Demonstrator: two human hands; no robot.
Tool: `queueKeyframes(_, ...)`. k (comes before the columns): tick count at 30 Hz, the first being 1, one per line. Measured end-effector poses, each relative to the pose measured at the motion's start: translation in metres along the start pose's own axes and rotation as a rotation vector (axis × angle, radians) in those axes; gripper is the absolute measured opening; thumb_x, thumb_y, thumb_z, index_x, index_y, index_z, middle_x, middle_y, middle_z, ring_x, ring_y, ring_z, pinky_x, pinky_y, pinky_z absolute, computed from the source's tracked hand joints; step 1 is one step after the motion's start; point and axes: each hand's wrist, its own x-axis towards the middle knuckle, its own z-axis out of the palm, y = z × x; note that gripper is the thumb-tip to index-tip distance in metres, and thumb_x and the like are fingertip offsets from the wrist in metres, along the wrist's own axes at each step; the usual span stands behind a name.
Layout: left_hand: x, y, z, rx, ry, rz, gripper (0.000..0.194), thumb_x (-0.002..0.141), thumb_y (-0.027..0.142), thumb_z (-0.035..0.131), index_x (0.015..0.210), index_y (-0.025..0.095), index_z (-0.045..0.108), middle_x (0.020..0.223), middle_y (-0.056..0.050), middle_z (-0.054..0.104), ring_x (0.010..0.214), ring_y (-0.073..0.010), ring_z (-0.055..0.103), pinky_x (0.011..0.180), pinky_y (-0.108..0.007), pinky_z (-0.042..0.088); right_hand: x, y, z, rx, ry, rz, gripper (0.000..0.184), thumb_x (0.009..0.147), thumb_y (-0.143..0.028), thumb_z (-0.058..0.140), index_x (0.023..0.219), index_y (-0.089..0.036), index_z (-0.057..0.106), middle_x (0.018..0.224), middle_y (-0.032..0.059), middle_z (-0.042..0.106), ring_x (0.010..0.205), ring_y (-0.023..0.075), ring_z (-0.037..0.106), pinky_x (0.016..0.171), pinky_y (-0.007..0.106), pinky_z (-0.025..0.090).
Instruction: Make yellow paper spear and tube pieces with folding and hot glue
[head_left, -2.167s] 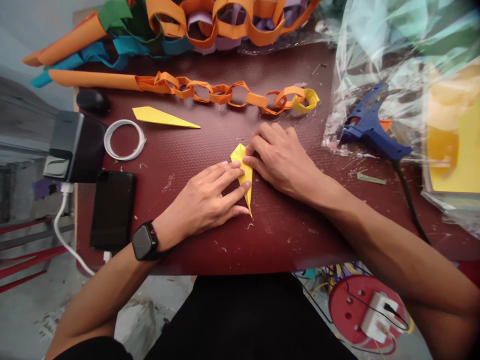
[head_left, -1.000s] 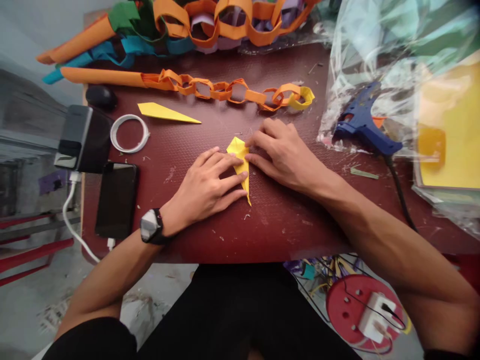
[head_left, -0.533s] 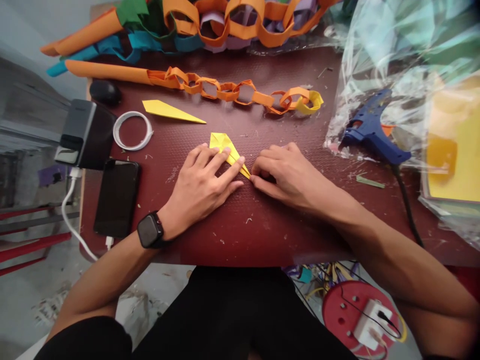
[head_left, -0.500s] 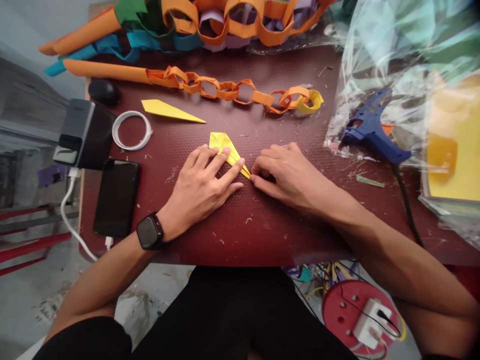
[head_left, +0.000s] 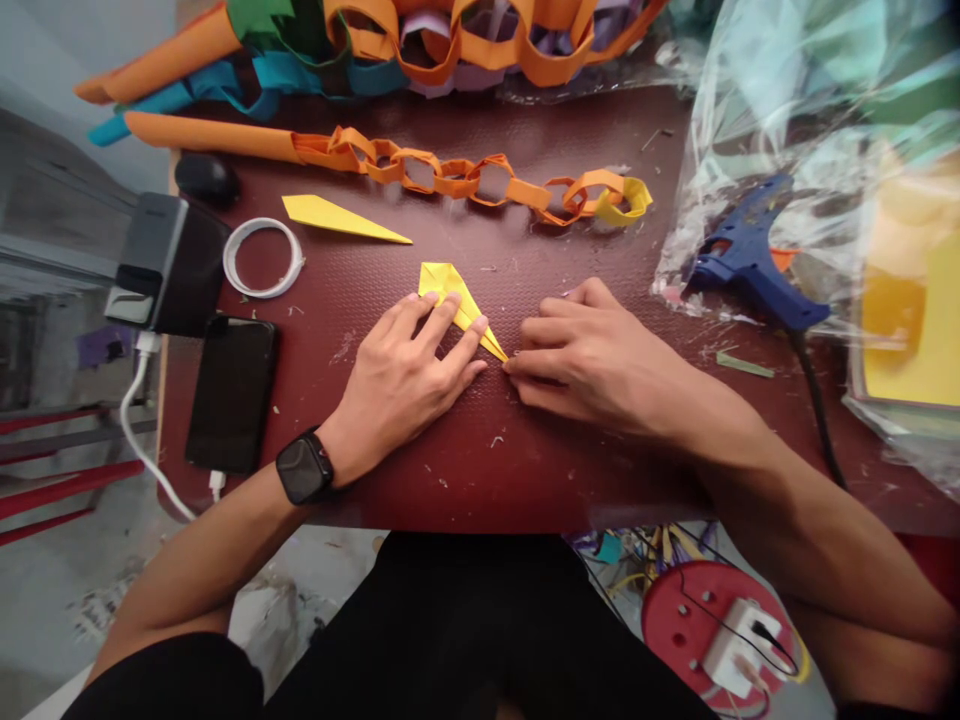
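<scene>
A folded yellow paper [head_left: 448,284], kite-shaped with a long narrow point, lies on the dark red table. My left hand [head_left: 409,375] is flat over it, fingers spread and pressing it down; a smartwatch is on that wrist. At the paper's narrow tip, my right hand [head_left: 581,360] is closed, thumb and finger pinching the end, the other fingers curled. A second folded yellow paper [head_left: 337,218] rests a little above and to the left, touched by neither hand. Beyond both is an orange paper chain [head_left: 454,182] ending in a yellow link.
More coloured paper chains [head_left: 465,45] lie at the back. To the left are a tape roll [head_left: 262,258], a phone [head_left: 232,395] on a cable and a black charger [head_left: 169,265]. A blue glue gun [head_left: 754,255] and clear plastic wrapping [head_left: 697,190] are at right.
My right hand has shifted slightly right along the paper's tip, its fingers drawn further into a curl. My left hand stays in place on the paper.
</scene>
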Motion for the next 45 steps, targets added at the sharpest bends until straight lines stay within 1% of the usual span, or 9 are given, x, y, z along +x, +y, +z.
queueKeyframes(6,0.000,0.001,-0.001,-0.003,0.003,0.009,0.043,0.114,0.031,0.061,0.153,0.021,0.074,0.164,-0.018,0.067,0.147,-0.0404,0.065,0.122,-0.064,0.057,-0.002,-0.001,0.006,-0.042,0.065,-0.041,0.028,0.115,-0.031,0.059,0.098,-0.022,0.081,0.087,0.0029,0.073,0.087,0.0239,0.055,0.087,0.044,0.025)
queueKeyframes(14,0.002,0.001,-0.002,0.068,0.009,0.062,0.044,0.117,0.035,0.058,0.152,0.014,0.074,0.167,-0.015,0.066,0.141,-0.0396,0.068,0.121,-0.057,0.058,-0.001,-0.013,0.000,-0.098,-0.006,0.011,0.037,0.116,-0.025,0.048,0.099,-0.019,0.079,0.085,0.0051,0.078,0.081,0.0215,0.059,0.089,0.044,0.025)
queueKeyframes(18,0.001,0.000,-0.002,0.048,-0.009,0.055,0.048,0.116,0.034,0.060,0.163,0.026,0.067,0.171,-0.013,0.063,0.146,-0.0386,0.065,0.123,-0.059,0.056,0.000,-0.024,-0.004,-0.079,-0.098,0.044,0.034,0.114,-0.024,0.047,0.103,-0.015,0.077,0.090,0.0078,0.080,0.075,0.0217,0.064,0.089,0.045,0.028)
queueKeyframes(21,0.001,-0.001,-0.002,0.039,-0.013,0.066,0.050,0.116,0.031,0.060,0.166,0.036,0.063,0.174,-0.011,0.060,0.147,-0.0369,0.065,0.122,-0.059,0.057,-0.004,-0.035,-0.001,-0.098,-0.123,0.064,0.031,0.110,-0.025,0.051,0.114,-0.008,0.077,0.088,0.0110,0.082,0.068,0.0243,0.067,0.084,0.044,0.030)
queueKeyframes(25,0.002,-0.001,-0.002,0.029,-0.030,0.051,0.049,0.116,0.032,0.061,0.164,0.035,0.065,0.175,-0.011,0.059,0.148,-0.0375,0.064,0.124,-0.059,0.056,-0.009,-0.050,0.006,-0.117,-0.151,0.109,0.044,0.107,-0.022,0.054,0.138,0.006,0.068,0.083,0.0131,0.083,0.062,0.0276,0.069,0.078,0.044,0.031)
queueKeyframes(31,0.001,0.001,-0.003,0.011,-0.036,0.017,0.049,0.115,0.033,0.063,0.163,0.036,0.066,0.173,-0.011,0.061,0.151,-0.0388,0.064,0.126,-0.061,0.054,-0.013,-0.060,0.003,-0.134,-0.184,0.173,0.060,0.107,-0.025,0.056,0.155,0.013,0.056,0.067,0.0107,0.078,0.056,0.0318,0.070,0.072,0.043,0.035)
queueKeyframes(34,0.000,0.000,-0.002,0.037,-0.024,0.034,0.049,0.114,0.031,0.065,0.162,0.034,0.067,0.172,-0.012,0.062,0.149,-0.0386,0.065,0.124,-0.061,0.056,-0.014,-0.056,-0.001,-0.130,-0.177,0.215,0.051,0.108,-0.026,0.056,0.147,0.007,0.065,0.065,0.0109,0.076,0.056,0.0318,0.071,0.070,0.042,0.036)
queueKeyframes(38,-0.002,0.000,-0.001,0.047,-0.008,0.043,0.050,0.111,0.025,0.067,0.160,0.034,0.069,0.171,-0.012,0.062,0.149,-0.0390,0.066,0.122,-0.061,0.058,-0.007,-0.042,-0.007,-0.055,-0.141,0.265,0.033,0.114,-0.032,0.051,0.113,-0.012,0.078,0.075,0.0111,0.081,0.061,0.0274,0.071,0.074,0.042,0.035)
queueKeyframes(45,-0.001,0.000,0.000,0.047,-0.019,0.042,0.049,0.111,0.022,0.064,0.158,0.033,0.071,0.171,-0.013,0.063,0.150,-0.0398,0.065,0.121,-0.062,0.059,0.007,-0.034,-0.011,-0.001,-0.260,0.238,0.029,0.116,-0.023,0.051,0.122,-0.013,0.078,0.095,0.0104,0.086,0.071,0.0235,0.068,0.082,0.042,0.029)
